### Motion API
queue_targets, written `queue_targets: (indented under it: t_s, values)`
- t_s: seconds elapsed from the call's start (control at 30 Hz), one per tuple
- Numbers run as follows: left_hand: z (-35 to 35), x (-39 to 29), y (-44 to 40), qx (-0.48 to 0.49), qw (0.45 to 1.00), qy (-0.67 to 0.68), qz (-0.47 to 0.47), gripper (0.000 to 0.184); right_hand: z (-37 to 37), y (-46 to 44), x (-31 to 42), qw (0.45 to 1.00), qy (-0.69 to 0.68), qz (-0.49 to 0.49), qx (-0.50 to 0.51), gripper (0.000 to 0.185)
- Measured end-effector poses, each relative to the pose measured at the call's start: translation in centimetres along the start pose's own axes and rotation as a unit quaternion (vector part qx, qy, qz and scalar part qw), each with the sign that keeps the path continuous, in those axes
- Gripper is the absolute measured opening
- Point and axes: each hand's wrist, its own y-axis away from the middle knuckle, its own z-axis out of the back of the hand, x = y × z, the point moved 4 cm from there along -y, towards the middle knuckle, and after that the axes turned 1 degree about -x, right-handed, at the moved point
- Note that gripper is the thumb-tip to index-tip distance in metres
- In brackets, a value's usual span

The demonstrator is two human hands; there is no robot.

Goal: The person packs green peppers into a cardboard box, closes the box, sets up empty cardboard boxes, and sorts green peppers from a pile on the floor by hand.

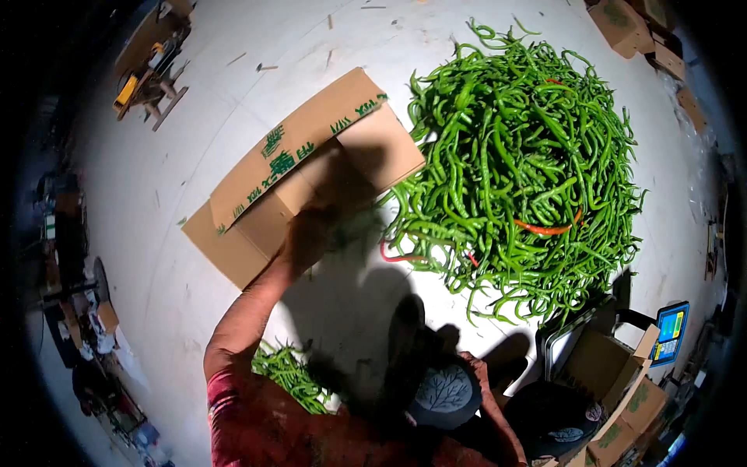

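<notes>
My left hand (306,235) is at the near edge of an open cardboard box (245,187) with green printing, its fingers closed on the edge and partly lost in dark shadow. The box is tilted, with its flaps spread. To the right is a large heap of green chili peppers (521,163), with a few red ones in it. My right hand (473,368) is low in the view, beside a dark round shape with a pale tree pattern (445,395); its fingers are too dark to make out. A smaller pile of green peppers (289,377) lies beside my left arm.
A scale display (669,333) and an open carton (595,358) are at the lower right. More cartons (622,27) stand at the upper right. A wooden stand with a yellow item (126,91) is at the upper left, and mixed clutter (109,389) lines the lower left.
</notes>
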Motion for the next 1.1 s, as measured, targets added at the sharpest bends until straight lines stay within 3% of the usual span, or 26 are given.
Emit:
queue_targets:
  t_s: [0.03, 0.13, 0.2, 0.23, 0.27, 0.3, 0.33, 0.37, 0.4, 0.43, 0.53, 0.57, 0.6, 0.67, 0.7, 0.73, 0.77, 0.9, 0.97, 1.0, 1.07, 1.1]
  values:
    - [-0.1, -0.6, 1.8, 0.003, 1.000, 0.026, 0.007, 0.053, 0.5, 0.4, 0.1, 0.999, 0.030, 0.009, 0.020, 0.037]
    - [-1.2, -1.6, 5.2, 0.179, 0.972, -0.125, 0.081, 0.054, 0.8, 1.5, -2.8, 0.998, -0.022, -0.029, 0.052, 0.038]
    - [2.2, -2.3, 8.2, -0.032, 0.998, 0.028, 0.046, 0.037, 1.3, 1.8, -6.3, 0.979, -0.183, -0.077, 0.043, 0.043]
    - [4.7, -2.2, 9.9, -0.138, 0.985, 0.103, 0.025, 0.029, 1.3, 1.8, -7.1, 0.952, -0.287, -0.100, 0.026, 0.043]
    - [4.7, 0.0, 11.5, -0.186, 0.974, 0.114, 0.057, 0.018, 1.3, 1.9, -8.0, 0.908, -0.398, -0.134, -0.004, 0.040]
    - [4.7, 2.2, 13.1, -0.234, 0.960, 0.128, 0.087, 0.007, 2.9, 0.8, -19.0, 0.868, -0.495, -0.003, 0.041, 0.035]
    - [4.7, 4.4, 14.9, -0.281, 0.942, 0.143, 0.114, 0.005, 2.5, 2.2, -11.9, 0.889, -0.447, -0.087, -0.045, 0.029]
    - [4.6, 6.8, 15.8, -0.239, 0.939, 0.164, 0.186, 0.000, 2.3, 1.8, -11.2, 0.879, -0.463, -0.117, -0.019, 0.026]
    - [8.6, 4.9, 15.9, -0.188, 0.942, 0.121, 0.250, 0.016, 2.0, 1.6, -11.0, 0.866, -0.478, -0.146, 0.009, 0.025]
    - [8.7, 6.2, 16.5, -0.183, 0.941, 0.078, 0.272, 0.025, 1.8, 1.9, -8.5, 0.888, -0.451, -0.086, 0.009, 0.020]
    - [5.6, 11.7, 19.5, -0.160, 0.926, -0.018, 0.341, 0.041, 2.1, 1.9, -8.1, 0.983, -0.172, 0.063, -0.031, 0.016]
    - [4.1, 12.7, 20.0, -0.151, 0.919, -0.043, 0.361, 0.044, 1.3, 3.1, 1.6, 0.993, 0.044, 0.111, -0.006, 0.011]
    - [2.9, 13.0, 20.5, -0.156, 0.898, 0.007, 0.410, 0.044, 1.2, 2.8, 0.4, 0.993, -0.111, 0.025, -0.031, 0.011]
    - [-0.6, 13.4, 20.6, -0.076, 0.898, 0.057, 0.429, 0.044, 0.8, 2.8, -2.6, 0.900, -0.402, -0.151, -0.074, 0.010]
    - [-1.1, 11.9, 20.4, -0.098, 0.902, 0.088, 0.411, 0.044, 1.3, 3.1, -1.3, 0.976, -0.190, -0.097, -0.036, 0.010]
    - [-1.6, 9.7, 19.9, -0.119, 0.904, 0.118, 0.394, 0.044, 1.5, 3.5, 0.5, 0.998, 0.033, -0.046, 0.020, 0.012]
    - [-1.1, 7.7, 19.5, -0.119, 0.908, 0.114, 0.385, 0.044, 1.6, 3.9, 2.3, 0.966, 0.252, 0.022, 0.052, 0.013]
    - [0.9, 5.9, 17.6, -0.144, 0.930, 0.135, 0.311, 0.047, 2.4, 4.2, 1.6, 0.974, 0.214, 0.069, 0.012, 0.016]
    - [1.9, 4.6, 17.1, -0.151, 0.929, 0.050, 0.333, 0.049, 2.6, 4.2, 0.9, 0.978, 0.197, 0.075, 0.002, 0.018]
    - [4.5, 1.0, 17.1, -0.321, 0.930, -0.070, 0.166, 0.049, 2.7, 4.4, 0.8, 0.978, 0.196, 0.077, -0.001, 0.020]
    - [6.2, -4.4, 17.5, -0.360, 0.930, 0.004, 0.069, 0.048, 2.6, 4.3, 0.8, 0.978, 0.194, 0.082, -0.003, 0.023]
    - [3.4, -5.1, 18.3, -0.320, 0.937, 0.114, 0.087, 0.049, 2.3, 4.0, 0.4, 0.977, 0.195, 0.082, 0.000, 0.025]
